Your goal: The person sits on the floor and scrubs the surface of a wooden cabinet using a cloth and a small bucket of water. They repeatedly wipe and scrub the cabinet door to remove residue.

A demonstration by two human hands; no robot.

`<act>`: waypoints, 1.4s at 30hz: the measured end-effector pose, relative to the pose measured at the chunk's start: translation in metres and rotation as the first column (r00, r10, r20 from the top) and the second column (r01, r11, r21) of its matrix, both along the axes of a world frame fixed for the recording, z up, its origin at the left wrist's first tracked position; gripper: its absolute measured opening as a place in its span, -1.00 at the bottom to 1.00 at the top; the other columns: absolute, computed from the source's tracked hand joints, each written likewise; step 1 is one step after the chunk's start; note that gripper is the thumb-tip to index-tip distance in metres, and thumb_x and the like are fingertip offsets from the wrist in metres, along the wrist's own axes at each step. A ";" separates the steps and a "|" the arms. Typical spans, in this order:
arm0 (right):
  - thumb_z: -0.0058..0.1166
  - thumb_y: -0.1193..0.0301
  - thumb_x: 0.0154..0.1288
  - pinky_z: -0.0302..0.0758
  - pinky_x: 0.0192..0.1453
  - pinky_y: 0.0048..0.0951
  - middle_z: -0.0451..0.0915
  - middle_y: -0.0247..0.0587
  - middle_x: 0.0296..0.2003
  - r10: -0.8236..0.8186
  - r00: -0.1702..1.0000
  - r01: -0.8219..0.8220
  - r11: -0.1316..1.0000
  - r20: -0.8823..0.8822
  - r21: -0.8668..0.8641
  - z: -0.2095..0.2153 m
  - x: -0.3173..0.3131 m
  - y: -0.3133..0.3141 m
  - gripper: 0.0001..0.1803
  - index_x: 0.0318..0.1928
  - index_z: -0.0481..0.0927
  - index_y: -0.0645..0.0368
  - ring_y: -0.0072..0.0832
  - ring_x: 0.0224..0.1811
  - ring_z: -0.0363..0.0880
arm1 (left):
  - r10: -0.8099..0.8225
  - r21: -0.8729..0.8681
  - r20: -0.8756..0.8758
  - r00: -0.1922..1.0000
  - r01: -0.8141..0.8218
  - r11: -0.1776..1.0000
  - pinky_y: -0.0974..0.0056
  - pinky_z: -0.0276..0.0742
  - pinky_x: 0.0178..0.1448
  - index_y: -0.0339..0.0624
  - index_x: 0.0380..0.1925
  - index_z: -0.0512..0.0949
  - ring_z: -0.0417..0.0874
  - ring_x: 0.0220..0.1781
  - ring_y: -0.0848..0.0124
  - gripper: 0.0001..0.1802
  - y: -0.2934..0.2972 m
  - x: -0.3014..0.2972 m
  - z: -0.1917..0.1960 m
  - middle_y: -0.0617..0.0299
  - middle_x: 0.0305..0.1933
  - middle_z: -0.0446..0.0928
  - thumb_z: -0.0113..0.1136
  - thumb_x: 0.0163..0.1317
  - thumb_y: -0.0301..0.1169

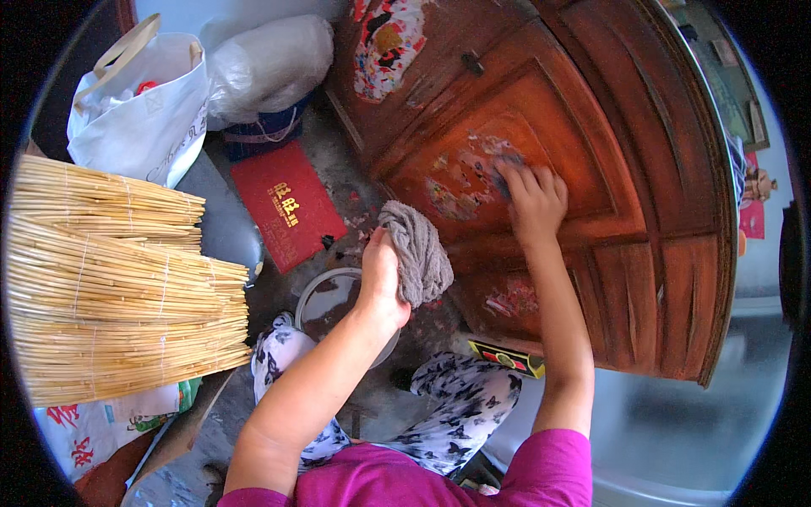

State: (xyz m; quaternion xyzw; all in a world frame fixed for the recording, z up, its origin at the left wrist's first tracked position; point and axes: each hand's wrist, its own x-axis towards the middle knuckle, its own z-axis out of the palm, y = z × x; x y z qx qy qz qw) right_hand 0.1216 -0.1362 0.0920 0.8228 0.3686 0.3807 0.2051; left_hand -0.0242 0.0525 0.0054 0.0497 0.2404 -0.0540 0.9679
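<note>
A bunched grey cloth (416,253) is gripped in my left hand (382,275), held up over a round bucket (325,296) on the floor. My right hand (537,196) reaches to the brown wooden cabinet door (583,182). Its fingers are closed on a small dark grey-blue thing (507,173), pressed at the door panel; its kind is blurred. Beside those fingers, a ragged patch of torn, colourful paper remnants (452,198) clings to the panel. Another such patch (389,46) shows on the neighbouring door.
Tied bundles of straw-coloured stalks (127,283) lie at the left. Behind them stands a white bag (139,118), with a plastic-wrapped bundle (274,63) next to it. A red mat (287,203) lies on the floor, where paper scraps are scattered. A yellow-black box (507,358) sits by the cabinet's base.
</note>
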 end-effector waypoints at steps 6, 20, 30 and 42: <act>0.13 0.36 0.14 0.38 0.00 -0.36 0.69 -0.56 -0.18 -0.065 0.998 0.065 0.998 -0.005 0.022 -0.002 0.004 -0.008 -0.67 -0.06 0.70 -0.19 -0.48 -0.15 0.56 | 0.008 0.038 -0.032 0.999 -0.006 0.999 0.18 0.63 -0.11 -0.03 -0.05 0.47 0.64 -0.20 0.36 -0.82 0.006 -0.001 0.015 0.27 -0.20 0.58 -0.07 0.49 -0.30; 0.19 0.33 0.20 0.31 -0.07 -0.36 0.70 -0.66 -0.20 -0.026 0.996 0.024 0.999 0.085 0.026 0.018 0.002 -0.013 -0.74 -0.09 0.68 -0.28 -0.56 -0.18 0.53 | 0.018 0.021 -0.013 1.000 -0.017 1.000 0.19 0.63 -0.14 -0.04 -0.08 0.47 0.64 -0.21 0.35 -0.85 0.002 0.004 0.008 0.24 -0.22 0.58 -0.06 0.49 -0.31; 0.08 0.35 0.14 0.41 -0.04 -0.28 0.68 -0.57 -0.19 0.046 0.983 -0.051 0.998 -0.180 -0.024 -0.105 0.025 0.019 -0.68 -0.07 0.69 -0.19 -0.45 -0.11 0.55 | 0.004 0.069 0.038 0.999 -0.007 0.998 0.15 0.60 0.01 -0.07 -0.13 0.54 0.64 -0.13 0.32 -0.75 -0.004 0.001 -0.010 0.23 -0.16 0.61 -0.04 0.49 -0.19; 0.08 0.35 0.15 0.39 -0.17 -0.28 0.66 -0.54 -0.22 -0.038 0.990 0.052 0.993 -0.135 0.104 -0.082 0.043 0.021 -0.70 -0.09 0.67 -0.21 -0.45 -0.19 0.52 | 0.000 0.103 -0.020 1.000 0.002 0.995 0.12 0.57 0.12 -0.05 -0.07 0.56 0.64 -0.05 0.29 -0.68 -0.009 0.006 0.000 0.22 -0.09 0.63 -0.04 0.50 -0.11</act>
